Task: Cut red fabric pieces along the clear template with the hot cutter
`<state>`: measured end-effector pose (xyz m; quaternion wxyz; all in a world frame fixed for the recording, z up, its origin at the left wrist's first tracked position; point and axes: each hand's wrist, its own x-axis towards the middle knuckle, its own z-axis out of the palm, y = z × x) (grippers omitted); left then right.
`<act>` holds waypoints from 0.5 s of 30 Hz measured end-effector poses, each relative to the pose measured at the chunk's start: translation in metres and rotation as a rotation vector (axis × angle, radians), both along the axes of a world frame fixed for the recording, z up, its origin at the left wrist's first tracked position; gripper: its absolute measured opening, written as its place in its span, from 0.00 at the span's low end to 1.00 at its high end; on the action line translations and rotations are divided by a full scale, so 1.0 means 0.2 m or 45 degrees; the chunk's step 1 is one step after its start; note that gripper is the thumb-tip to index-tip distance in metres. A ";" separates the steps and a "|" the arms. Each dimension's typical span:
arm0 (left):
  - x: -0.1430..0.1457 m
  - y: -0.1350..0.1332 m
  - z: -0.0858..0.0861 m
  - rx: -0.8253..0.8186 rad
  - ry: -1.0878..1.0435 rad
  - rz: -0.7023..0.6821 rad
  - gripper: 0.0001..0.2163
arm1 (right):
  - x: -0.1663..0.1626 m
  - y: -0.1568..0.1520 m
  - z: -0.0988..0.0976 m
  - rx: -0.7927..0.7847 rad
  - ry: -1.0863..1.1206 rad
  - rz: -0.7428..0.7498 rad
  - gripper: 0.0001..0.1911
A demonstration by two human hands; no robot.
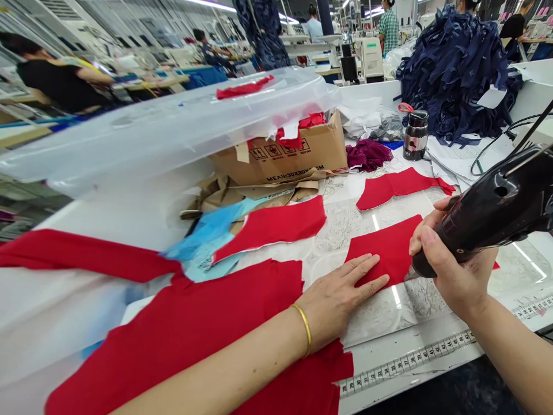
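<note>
My left hand (341, 294) lies flat with fingers stretched out, pressing the left edge of a small red fabric piece (389, 248) on the glass-topped table. My right hand (453, 262) is wrapped round a black hand-held electric tool (496, 210), whose metal tip touches the lower right edge of that same piece. A gold bangle sits on my left wrist. A large red fabric piece (207, 334) lies under my left forearm.
More red pieces (276, 225) (397, 187) lie on the table, with blue paper (207, 236), a cardboard box (285, 153), a clear plastic lid (164, 124), a metal flask (415, 135) and a navy fabric pile (453, 69). A tape measure (415, 357) lines the front edge. Other people work behind.
</note>
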<state>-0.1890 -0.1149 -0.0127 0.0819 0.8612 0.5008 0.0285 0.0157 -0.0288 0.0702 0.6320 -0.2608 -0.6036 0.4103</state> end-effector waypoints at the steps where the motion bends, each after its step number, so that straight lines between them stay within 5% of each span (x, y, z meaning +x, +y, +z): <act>1: 0.00 0.00 0.01 -0.005 0.007 0.002 0.46 | 0.00 0.00 -0.01 -0.002 0.001 -0.005 0.12; 15: 0.08 0.09 0.05 0.012 0.068 -0.068 0.42 | 0.14 0.08 -0.02 -0.007 -0.028 -0.191 0.10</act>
